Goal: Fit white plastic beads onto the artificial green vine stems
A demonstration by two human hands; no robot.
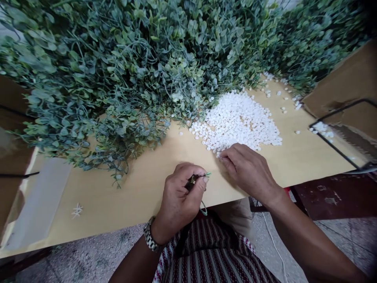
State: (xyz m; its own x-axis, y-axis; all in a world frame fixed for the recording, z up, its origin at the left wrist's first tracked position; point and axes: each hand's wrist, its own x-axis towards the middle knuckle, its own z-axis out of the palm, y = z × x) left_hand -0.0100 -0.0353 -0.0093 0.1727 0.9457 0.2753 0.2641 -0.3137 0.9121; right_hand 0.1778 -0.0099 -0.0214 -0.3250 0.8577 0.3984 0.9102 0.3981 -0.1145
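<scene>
My left hand (184, 192), with a metal-banded watch at the wrist, is closed in a pinch around a thin green plastic stem (208, 173). The stem's tip pokes out past thumb and forefinger, and a loop of it hangs below the hand. My right hand (246, 169) rests at the near edge of a heap of small white plastic pieces (238, 118). Its fingertips are pressed together at the heap; whether a piece is between them is hidden.
A large mass of artificial leafy greenery (141, 59) fills the back of the wooden table (118, 212). Cardboard (347, 86) and a black wire frame (332, 145) stand at right. At left are a translucent strip (41, 204) and a small white star-shaped bit (77, 210).
</scene>
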